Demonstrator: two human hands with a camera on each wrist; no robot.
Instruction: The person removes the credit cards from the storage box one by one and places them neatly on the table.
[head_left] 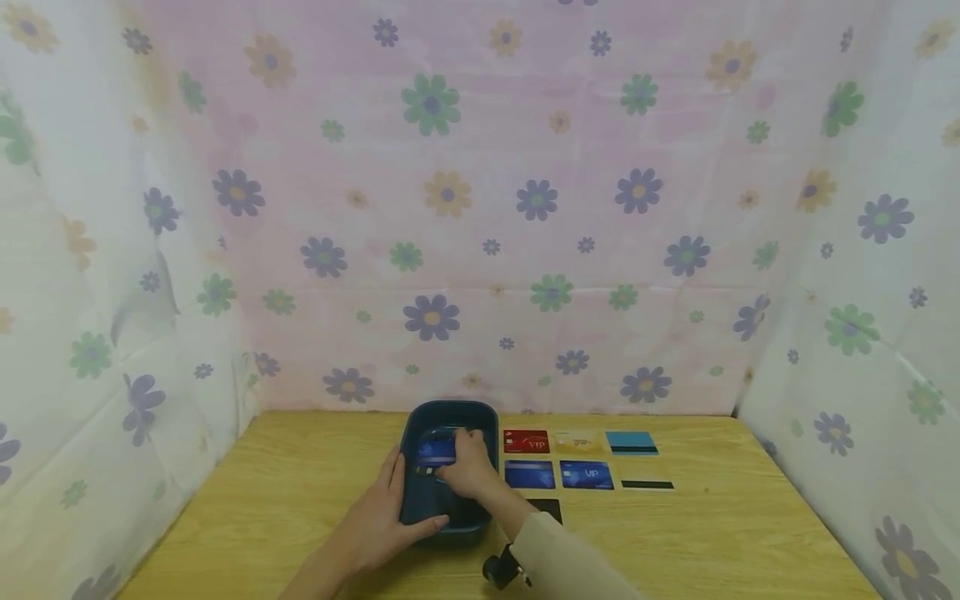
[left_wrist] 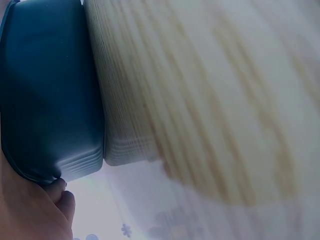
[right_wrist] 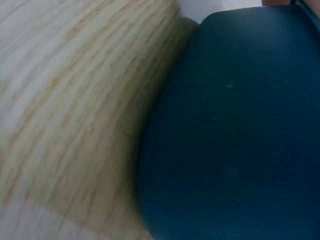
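A dark teal plastic bin (head_left: 431,504) stands on the wooden table, its side wall (left_wrist: 50,85) filling the left of the left wrist view. My left hand (head_left: 378,512) grips it at the left, fingers along the outer side and thumb over the near rim. Reaching inside from the right, my right hand (head_left: 471,467) pinches the right edge of a blue card (head_left: 437,451). Another card edge (head_left: 425,471) shows just below that card. In the right wrist view the bin wall (right_wrist: 235,140) hides the right hand's fingertips and the cards.
Right of the bin, cards lie in rows: red VIP (head_left: 526,442), gold (head_left: 580,442), light blue (head_left: 632,443), blue (head_left: 529,474), blue VIP (head_left: 587,475) and a pale black-striped one (head_left: 647,483). My right forearm partly covers a black card (head_left: 549,507). Flowered cloth (head_left: 480,275) surrounds the table.
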